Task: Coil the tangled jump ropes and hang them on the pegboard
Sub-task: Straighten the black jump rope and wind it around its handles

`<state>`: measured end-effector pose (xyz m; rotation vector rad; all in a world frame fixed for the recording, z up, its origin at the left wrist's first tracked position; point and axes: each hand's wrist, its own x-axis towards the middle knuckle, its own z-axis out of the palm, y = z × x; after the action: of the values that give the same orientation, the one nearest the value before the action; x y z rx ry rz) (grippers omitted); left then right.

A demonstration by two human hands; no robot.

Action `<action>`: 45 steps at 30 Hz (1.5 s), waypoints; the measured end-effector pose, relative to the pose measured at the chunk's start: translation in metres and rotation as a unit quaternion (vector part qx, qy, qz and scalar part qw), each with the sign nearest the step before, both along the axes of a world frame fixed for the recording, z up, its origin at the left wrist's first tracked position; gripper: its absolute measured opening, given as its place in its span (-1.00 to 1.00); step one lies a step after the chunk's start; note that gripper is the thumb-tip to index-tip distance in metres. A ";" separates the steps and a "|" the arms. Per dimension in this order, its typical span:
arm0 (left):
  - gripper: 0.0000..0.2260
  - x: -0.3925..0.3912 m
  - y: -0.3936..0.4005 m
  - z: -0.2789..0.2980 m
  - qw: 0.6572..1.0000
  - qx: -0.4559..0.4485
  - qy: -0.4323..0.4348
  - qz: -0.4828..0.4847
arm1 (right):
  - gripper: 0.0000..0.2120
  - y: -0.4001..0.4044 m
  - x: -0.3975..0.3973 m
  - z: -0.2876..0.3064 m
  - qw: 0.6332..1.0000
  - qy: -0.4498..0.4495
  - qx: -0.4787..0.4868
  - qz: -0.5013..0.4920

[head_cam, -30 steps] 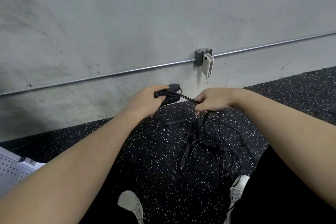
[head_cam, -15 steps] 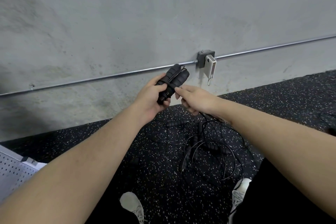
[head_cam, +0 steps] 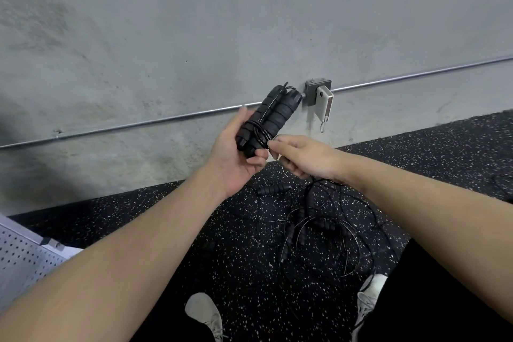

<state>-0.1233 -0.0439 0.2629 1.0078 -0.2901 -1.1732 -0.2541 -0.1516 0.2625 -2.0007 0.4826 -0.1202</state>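
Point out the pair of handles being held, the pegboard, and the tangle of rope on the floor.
pair of handles [head_cam: 273,114], head view, on the foam grip of the right-side handle.
pegboard [head_cam: 19,257], head view, on its perforated face.
tangle of rope [head_cam: 322,241], head view, on the crossing loops.

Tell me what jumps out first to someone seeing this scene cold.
First, the pair of black jump rope handles held up against the grey wall, gripped in the left hand while the right hand pinches the thin cord wound round them. Next, the tangle of ropes on the speckled floor below, between two white shoes. A perforated pegboard lies at the far left edge.
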 end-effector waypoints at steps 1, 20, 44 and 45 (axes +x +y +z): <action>-0.75 0.000 -0.001 -0.003 1.000 0.014 -0.014 0.006 | -0.66 0.000 -0.002 -0.001 1.000 0.002 0.004 0.005; -0.82 0.020 0.002 0.006 0.993 -0.013 -0.003 -0.117 | -0.80 -0.041 -0.026 -0.006 0.993 0.085 0.038 0.067; -0.82 0.022 0.008 0.010 0.659 0.273 -0.692 -0.116 | -0.80 -0.065 -0.037 0.008 0.964 0.151 -0.216 0.019; -0.73 0.025 0.010 0.011 0.667 0.273 -0.689 -0.073 | -0.76 -0.064 -0.039 0.007 0.963 0.169 -0.206 0.034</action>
<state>-0.0985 -0.0342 0.2741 2.3502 -1.2812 -0.3516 -0.2930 -0.2156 0.2698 -2.4597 0.6445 0.1825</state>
